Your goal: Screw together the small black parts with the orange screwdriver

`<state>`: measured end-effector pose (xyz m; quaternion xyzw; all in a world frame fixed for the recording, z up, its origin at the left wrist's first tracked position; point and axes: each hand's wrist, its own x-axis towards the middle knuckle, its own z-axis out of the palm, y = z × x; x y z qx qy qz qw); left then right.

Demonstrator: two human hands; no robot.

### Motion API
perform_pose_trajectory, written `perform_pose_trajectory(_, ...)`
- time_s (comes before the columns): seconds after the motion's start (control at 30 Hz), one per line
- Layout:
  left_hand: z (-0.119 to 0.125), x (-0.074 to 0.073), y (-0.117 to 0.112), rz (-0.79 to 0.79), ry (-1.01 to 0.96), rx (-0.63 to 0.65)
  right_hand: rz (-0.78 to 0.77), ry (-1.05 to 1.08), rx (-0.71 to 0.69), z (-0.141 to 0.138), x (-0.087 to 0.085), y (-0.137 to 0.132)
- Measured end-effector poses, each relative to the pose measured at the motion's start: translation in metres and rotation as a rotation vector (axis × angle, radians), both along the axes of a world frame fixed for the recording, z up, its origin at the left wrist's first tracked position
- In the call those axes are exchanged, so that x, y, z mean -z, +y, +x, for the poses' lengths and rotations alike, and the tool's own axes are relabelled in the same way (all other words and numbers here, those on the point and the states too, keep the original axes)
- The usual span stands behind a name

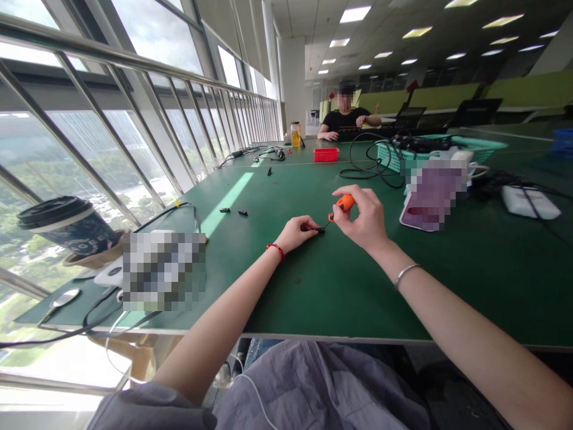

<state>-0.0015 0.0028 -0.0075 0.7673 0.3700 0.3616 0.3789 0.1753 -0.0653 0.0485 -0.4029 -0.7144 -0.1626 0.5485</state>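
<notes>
My right hand (364, 218) is closed around the orange and black handle of a screwdriver (344, 203). Its thin shaft slants down and left to a small black part (320, 230) on the green table. Fingers of my left hand (295, 234) pinch that black part and steady it at the tabletop. The tip appears to meet the part, though the exact contact is too small to make out. Two similar small black pieces (225, 210) (242, 212) lie apart to the left, and another dark piece (269, 171) rests farther back.
A red tray (326, 155) and a bottle of amber liquid (296, 135) stand toward the back. At right are a teal basket (394, 156) of cables and a propped phone (432, 197). A lidded cup (67, 227) stands left by the railing. Opposite sits a person (344, 119).
</notes>
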Motion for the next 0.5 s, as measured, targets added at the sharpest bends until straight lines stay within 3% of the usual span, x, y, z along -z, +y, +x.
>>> perform_pose_trajectory(0.2,0.0003,-0.0004,-0.0001,0.016,0.032,-0.015,-0.044,0.029,0.038,0.0002,0.0028,0.0022)
perform_pose_trajectory(0.5,0.0005,-0.0003,-0.0014,0.041,0.035,-0.036,-0.007,-0.004,-0.017,-0.0011,0.0011,-0.0006)
